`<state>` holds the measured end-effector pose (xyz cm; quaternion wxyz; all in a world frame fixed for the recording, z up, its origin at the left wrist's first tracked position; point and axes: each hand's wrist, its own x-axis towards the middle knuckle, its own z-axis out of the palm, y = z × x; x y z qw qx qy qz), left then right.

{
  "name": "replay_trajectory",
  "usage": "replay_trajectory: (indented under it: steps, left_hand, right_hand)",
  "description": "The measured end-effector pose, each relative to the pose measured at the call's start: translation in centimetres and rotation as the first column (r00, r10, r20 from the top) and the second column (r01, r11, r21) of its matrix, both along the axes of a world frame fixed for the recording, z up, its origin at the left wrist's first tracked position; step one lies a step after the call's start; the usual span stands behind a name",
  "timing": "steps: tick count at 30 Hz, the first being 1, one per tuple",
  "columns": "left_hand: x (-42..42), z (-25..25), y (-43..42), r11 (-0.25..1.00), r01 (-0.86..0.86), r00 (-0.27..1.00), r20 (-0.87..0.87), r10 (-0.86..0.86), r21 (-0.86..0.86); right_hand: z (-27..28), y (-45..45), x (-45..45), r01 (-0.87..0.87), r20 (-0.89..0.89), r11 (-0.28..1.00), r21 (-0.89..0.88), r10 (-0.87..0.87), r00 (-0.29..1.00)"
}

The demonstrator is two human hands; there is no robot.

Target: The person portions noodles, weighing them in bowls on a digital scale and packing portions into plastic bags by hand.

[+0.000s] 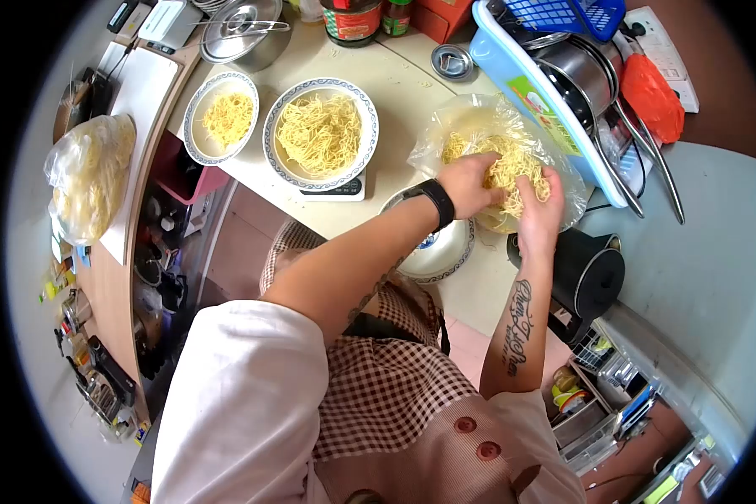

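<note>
Yellow noodles (512,172) lie in an open clear plastic bag (433,143) at the right of the table. My left hand (470,182), with a black watch on the wrist, grips noodles from the left side. From the right, my right hand (540,210) has its fingers curled into the same noodles. Below my left wrist is a patterned bowl (449,262), partly hidden by the forearm; its visible part holds no noodles. A large bowl (328,134) of noodles rests on a small scale (344,191). Farther left, a smaller bowl (220,118) also holds noodles.
A blue basin (538,101) with pans and a red bag (651,97) stands at the right. Below it is a black kettle (592,273). A lidded steel pot (248,38) and jars (353,21) line the back. Another noodle bag (92,176) lies far left.
</note>
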<state>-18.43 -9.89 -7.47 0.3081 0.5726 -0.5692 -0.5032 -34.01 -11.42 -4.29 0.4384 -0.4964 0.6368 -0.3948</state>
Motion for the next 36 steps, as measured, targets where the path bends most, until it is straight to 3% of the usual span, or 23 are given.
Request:
replay_trajectory:
  steps: [4,7,8,11,12,15,16,19,21,22,23,24,25,27,28,29,30,32,33,34,36]
  left_hand:
    - [0.1,-1.3,0.5,0.989,-0.147,0.987,0.069,0.148,-0.015]
    - [0.3,-2.2,0.2,0.997,-0.027,0.979,0.203,0.011,0.076]
    - [0.1,-2.3,0.3,0.997,-0.059,0.977,0.208,0.047,0.054]
    - [-0.8,-2.7,0.2,0.995,-0.095,0.967,0.239,0.084,0.039]
    - [-0.6,-2.7,-0.1,0.995,-0.072,0.963,0.265,0.051,0.071]
    - [0.3,-2.5,-0.6,0.987,-0.011,0.955,0.295,-0.037,0.16]
    - [0.2,-3.1,-0.5,0.989,-0.024,0.953,0.301,-0.022,0.146]
    - [0.0,-3.3,-0.3,0.991,-0.008,0.929,0.368,-0.041,0.131]
    - [0.0,-3.7,-0.5,0.99,0.023,0.909,0.409,-0.078,0.136]
    - [-0.1,-3.3,-0.5,0.987,0.036,0.906,0.411,-0.098,0.156]
    - [-0.2,-2.9,-0.6,0.983,0.049,0.902,0.414,-0.12,0.176]
    - [-0.3,-2.5,-0.7,0.979,0.063,0.897,0.419,-0.141,0.194]
    - [-0.4,-2.4,-0.6,0.984,0.075,0.893,0.429,-0.139,0.163]
    - [-0.8,-1.9,0.1,0.991,0.089,0.887,0.444,-0.126,0.103]
    - [-0.8,-1.7,0.4,0.99,0.106,0.878,0.459,-0.137,0.092]
    - [-0.9,-1.5,0.9,0.989,0.123,0.868,0.474,-0.148,0.084]
    - [-0.7,-1.4,1.5,0.988,0.134,0.858,0.49,-0.154,0.077]
    - [-0.4,-1.8,2.3,0.987,0.154,0.845,0.511,-0.158,0.05]
    - [-0.1,-1.6,2.4,0.982,0.178,0.825,0.535,-0.181,0.058]
    - [0.2,-1.4,2.7,0.977,0.202,0.805,0.557,-0.205,0.068]
    - [0.2,-1.1,3.3,0.979,0.206,0.791,0.589,-0.166,-0.001]
  right_hand:
    - [3.4,0.4,-1.1,-0.013,-0.055,0.997,0.078,0.017,0.998]
    - [5.2,0.8,-1.6,0.04,0.091,0.997,0.072,-0.046,0.995]
    - [6.0,0.9,-2.0,0.043,0.156,0.996,0.073,-0.054,0.986]
    - [8.9,1.0,-1.6,0.144,0.224,0.99,-0.013,-0.137,0.965]
    - [9.6,1.2,-2.5,0.084,0.281,0.995,-0.056,-0.065,0.958]
    - [13.3,1.4,-2.8,0.15,0.457,0.972,-0.181,-0.052,0.888]
    - [13.6,1.3,-4.0,0.142,0.415,0.962,-0.235,-0.033,0.909]
    - [17.0,1.7,-5.5,0.171,0.689,0.954,-0.246,0.048,0.723]
    - [19.8,1.0,-8.9,0.07,0.745,0.95,-0.305,0.192,0.639]
    - [20.7,0.8,-8.0,0.087,0.475,0.842,-0.532,0.213,0.854]
    - [21.5,0.6,-7.0,0.094,0.196,0.695,-0.712,0.068,0.978]
    - [23.0,0.4,-6.9,-0.129,-0.213,0.528,-0.839,-0.1,0.972]
    - [24.5,0.2,-6.8,-0.322,-0.444,0.337,-0.885,-0.402,0.801]
    - [29.3,-0.5,-7.5,-0.228,-0.265,0.202,-0.953,-0.18,0.947]
    - [31.8,-1.1,-4.4,0.072,0.085,0.171,-0.983,0.067,0.994]
    - [34.4,-1.6,-0.8,0.36,0.416,0.222,-0.906,0.308,0.856]
    - [36.7,-2.0,2.4,0.58,0.668,0.344,-0.738,0.495,0.555]
    - [40.4,-2.1,3.9,0.433,0.682,0.542,-0.72,0.669,0.295]
    - [42.6,-2.2,1.3,0.127,0.527,0.523,-0.843,0.753,0.393]
    - [43.8,-1.8,0.7,-0.005,0.445,0.504,-0.864,0.768,0.461]
    - [44.1,-1.5,1.6,-0.081,0.401,0.514,-0.854,0.75,0.526]
